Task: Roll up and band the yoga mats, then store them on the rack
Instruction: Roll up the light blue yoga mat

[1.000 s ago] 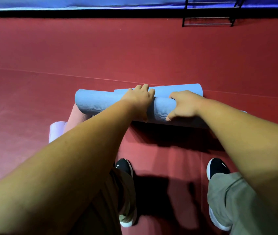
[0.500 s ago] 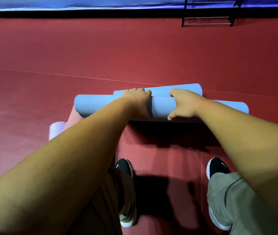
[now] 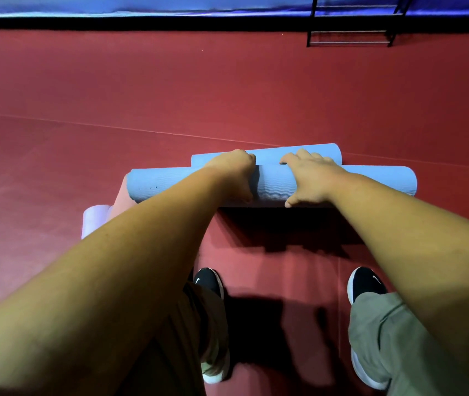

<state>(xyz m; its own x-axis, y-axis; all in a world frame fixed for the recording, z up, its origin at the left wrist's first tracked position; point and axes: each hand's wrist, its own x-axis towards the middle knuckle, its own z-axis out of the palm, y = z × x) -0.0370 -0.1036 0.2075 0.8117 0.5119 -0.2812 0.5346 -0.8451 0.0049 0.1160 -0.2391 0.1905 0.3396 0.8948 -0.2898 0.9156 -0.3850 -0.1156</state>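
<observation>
The near blue mat (image 3: 370,181) lay fully rolled across the middle of the frame on the red floor (image 3: 141,90). The left grip (image 3: 233,172) and right grip (image 3: 310,178) both clasped it, fingers curled over its far side and thumbs on the near side. No band showed on it. A second blue roll (image 3: 307,154) lay just behind, touching it. A lavender roll (image 3: 96,220) and a pink mat (image 3: 120,198) sat at the left. The rack (image 3: 350,38) stood well apart at the upper right, with no mats visible on it, so banding and storing seemed still to come.
</observation>
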